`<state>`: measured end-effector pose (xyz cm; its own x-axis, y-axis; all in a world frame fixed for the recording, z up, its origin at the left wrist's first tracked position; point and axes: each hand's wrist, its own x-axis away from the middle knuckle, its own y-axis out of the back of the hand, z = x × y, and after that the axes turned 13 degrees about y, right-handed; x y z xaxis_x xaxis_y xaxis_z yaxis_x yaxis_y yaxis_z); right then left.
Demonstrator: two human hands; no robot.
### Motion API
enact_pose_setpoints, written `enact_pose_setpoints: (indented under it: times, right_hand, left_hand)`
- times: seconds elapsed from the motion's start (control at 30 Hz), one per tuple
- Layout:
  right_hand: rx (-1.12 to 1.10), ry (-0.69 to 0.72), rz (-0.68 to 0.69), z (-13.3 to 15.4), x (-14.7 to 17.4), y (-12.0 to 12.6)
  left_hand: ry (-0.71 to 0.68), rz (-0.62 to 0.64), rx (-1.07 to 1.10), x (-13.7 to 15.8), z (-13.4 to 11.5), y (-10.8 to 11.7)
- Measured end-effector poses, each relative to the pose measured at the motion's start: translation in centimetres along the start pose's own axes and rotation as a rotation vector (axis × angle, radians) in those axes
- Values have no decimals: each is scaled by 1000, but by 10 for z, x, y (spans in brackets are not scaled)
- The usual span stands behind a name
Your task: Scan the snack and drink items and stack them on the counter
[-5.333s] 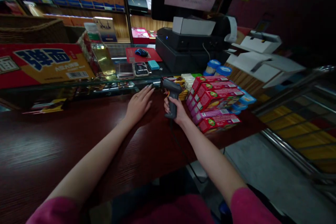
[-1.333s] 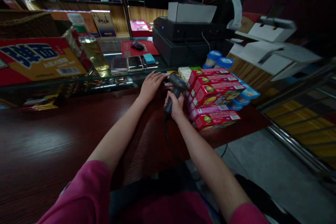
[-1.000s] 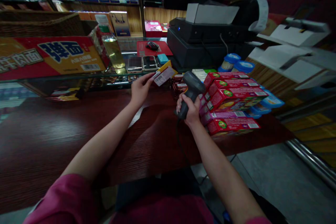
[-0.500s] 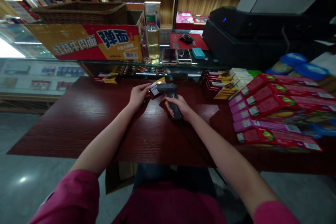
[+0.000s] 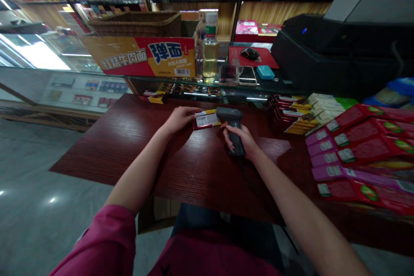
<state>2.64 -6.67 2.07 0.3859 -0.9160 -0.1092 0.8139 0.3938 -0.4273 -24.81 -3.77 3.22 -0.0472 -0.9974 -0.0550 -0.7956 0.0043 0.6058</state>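
Observation:
My left hand (image 5: 181,118) pinches the left end of a chocolate bar (image 5: 206,120) in a dark red and yellow wrapper. The bar's white label with a barcode faces up, just over the dark wooden table. In my right hand (image 5: 242,139) is a black barcode scanner (image 5: 235,128), its fingers wrapped round the handle. The scanner's head points left and sits at the bar's right end; whether they touch I cannot tell. A cable runs from the handle down across the table.
Stacked chocolate bars (image 5: 287,114) and red and purple boxes (image 5: 352,159) stand to the right. A small bar pile (image 5: 154,96) lies at the table's far left. Behind, a glass counter bears a noodle carton (image 5: 142,56), a bottle (image 5: 210,51) and a phone (image 5: 247,76).
My view has swung left, so things sit farther right. The chocolate bar, tilted before, now lies flatter with its label up. Both hands keep their hold.

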Motion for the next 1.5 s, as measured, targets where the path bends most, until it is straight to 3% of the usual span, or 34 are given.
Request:
enact_pose_setpoints:
  times: [0.13,0.23,0.3,0.4,0.63,0.8,1.0,1.13,1.33,1.43,1.5]
  right_hand:
    - [-6,-1,-12,3,3,0]
    - [1,-16,-8,3,3,0]
    - [2,-20,-11,3,2,0]
    - [4,-34,-15,3,2,0]
    - [12,-60,-41,2,1,2]
    - [11,-65,-83,1,-1,3]
    - [20,-68,-97,3,0,1]
    - [23,-73,-97,3,0,1]
    - [-17,-45,-70,-1,-2,4]
    - [-49,-5,-68,-2,-3,2]
    - [-72,39,-74,-1,-2,1]
  left_hand:
    - [-150,-263,-273,17,3,50]
    - [-146,-530,-273,29,18,82]
    - [-143,-631,-220,35,35,99]
    - [-135,-668,-171,40,66,118]
    - [61,-659,-274,25,125,143]
    - [70,-569,-455,13,133,150]
    - [17,-538,-698,20,123,134]
    - [14,-464,-693,13,122,124]
    - [48,-457,-641,7,128,129]
    - [22,-478,-649,15,116,125]
    - [-65,-522,-612,18,99,111]
